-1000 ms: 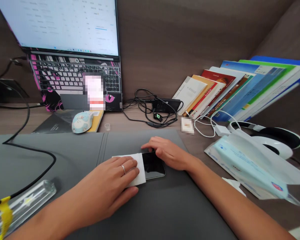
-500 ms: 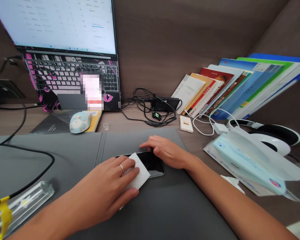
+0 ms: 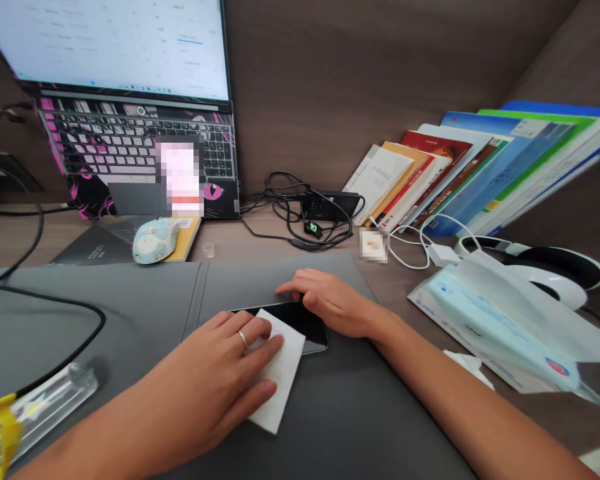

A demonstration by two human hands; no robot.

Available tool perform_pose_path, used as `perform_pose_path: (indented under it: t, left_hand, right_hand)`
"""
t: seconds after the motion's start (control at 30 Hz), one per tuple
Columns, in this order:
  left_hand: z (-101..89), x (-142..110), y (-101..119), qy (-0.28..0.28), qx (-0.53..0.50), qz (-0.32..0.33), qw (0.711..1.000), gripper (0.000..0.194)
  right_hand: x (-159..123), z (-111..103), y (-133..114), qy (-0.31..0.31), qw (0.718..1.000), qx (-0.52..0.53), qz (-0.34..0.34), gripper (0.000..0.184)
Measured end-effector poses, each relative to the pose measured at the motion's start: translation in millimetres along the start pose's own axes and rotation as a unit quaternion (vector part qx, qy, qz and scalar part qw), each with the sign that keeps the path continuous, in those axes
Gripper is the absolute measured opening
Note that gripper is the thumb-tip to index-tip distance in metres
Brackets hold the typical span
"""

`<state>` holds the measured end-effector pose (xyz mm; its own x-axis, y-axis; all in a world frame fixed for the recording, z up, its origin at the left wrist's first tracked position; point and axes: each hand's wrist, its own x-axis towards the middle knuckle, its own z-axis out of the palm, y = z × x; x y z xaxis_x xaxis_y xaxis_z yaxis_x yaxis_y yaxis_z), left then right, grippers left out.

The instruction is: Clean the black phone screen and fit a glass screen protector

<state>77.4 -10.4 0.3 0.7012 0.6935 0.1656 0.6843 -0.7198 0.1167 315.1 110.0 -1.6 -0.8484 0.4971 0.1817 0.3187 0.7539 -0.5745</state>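
Note:
A black smartphone (image 3: 313, 328) lies face up on the grey desk mat. Over its left part is a folded white tissue (image 3: 284, 373), which also reaches past the phone's near edge onto the mat. My left hand (image 3: 235, 373), a ring on one finger, holds the tissue down with its fingers pressed on top. At the phone's far right side, my right hand (image 3: 333, 303) steadies it, thumb at the edge and index finger stretched left beyond it. The right hand's other fingers are partly hidden.
Behind stand an open laptop (image 3: 150, 150), a patterned mouse (image 3: 155, 241) and tangled black cables (image 3: 290, 207). To the right are leaning books (image 3: 455, 167), white headphones (image 3: 545, 280) and a tissue pack (image 3: 500, 327). A clear bottle (image 3: 55, 413) lies at left.
The tissue has turned under my left hand and shows more of its surface, its lower corner now further toward me. My right hand stays nearly in place at the phone.

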Motion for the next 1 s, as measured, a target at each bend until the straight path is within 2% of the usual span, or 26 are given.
perform_pose_path:
  t: [0.1,0.3,0.43,0.6,0.8,0.87,0.93,1.0]
  left_hand:
    - [7.7,4.7,1.8,0.012,0.009,-0.001,1.000,0.042]
    - [-2.1,4.2,4.2,0.026,-0.024,0.002,0.999,0.025]
    - [-5.9,0.4,2.3,0.039,-0.042,0.004,0.998,0.027]
    - [0.8,0.2,1.6,0.041,-0.019,0.000,0.999,0.026]
    - [6.7,0.4,1.4,0.027,0.006,0.040,0.999,0.050]
    - [4.8,0.2,1.7,0.029,0.007,0.037,0.999,0.045]
    - [0.8,0.0,1.9,0.031,-0.008,0.024,0.999,0.028]
    - [-3.1,-0.8,1.0,0.029,-0.025,0.008,0.999,0.026]
  right_hand:
    - [1.2,0.4,-0.5,-0.002,1.000,-0.002,0.002,0.091]
    - [0.7,0.7,-0.3,0.000,1.000,-0.007,0.002,0.089]
    - [0.1,0.7,0.7,-0.001,1.000,-0.009,0.001,0.088]
    - [0.3,0.2,1.2,-0.003,1.000,-0.008,-0.004,0.087]
    - [0.5,0.1,0.7,-0.008,1.000,-0.017,-0.006,0.088]
    - [0.4,0.1,0.2,-0.004,1.000,-0.013,-0.007,0.088]
    - [0.3,0.0,-0.2,-0.002,1.000,-0.007,-0.006,0.089]
    - [0.3,-0.2,-0.3,-0.004,1.000,-0.006,-0.005,0.089]
